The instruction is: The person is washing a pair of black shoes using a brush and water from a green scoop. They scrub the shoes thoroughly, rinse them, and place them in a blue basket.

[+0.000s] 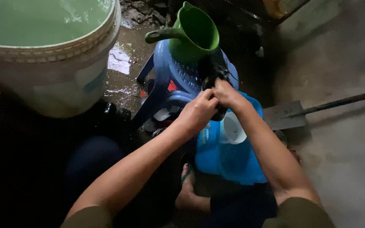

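Observation:
My left hand and my right hand meet over a blue plastic stool, both closed on a dark, wet-looking object whose kind I cannot tell. A green plastic jug with a side handle stands on the stool just behind the dark object. Below my hands sits a blue container with a white cup-like piece in it. My forearms reach in from the bottom of the view.
A large white bucket filled with greenish water stands at the upper left. A shovel lies on the concrete floor at right. The ground behind the stool is wet and muddy. My sandalled foot rests beside the blue container.

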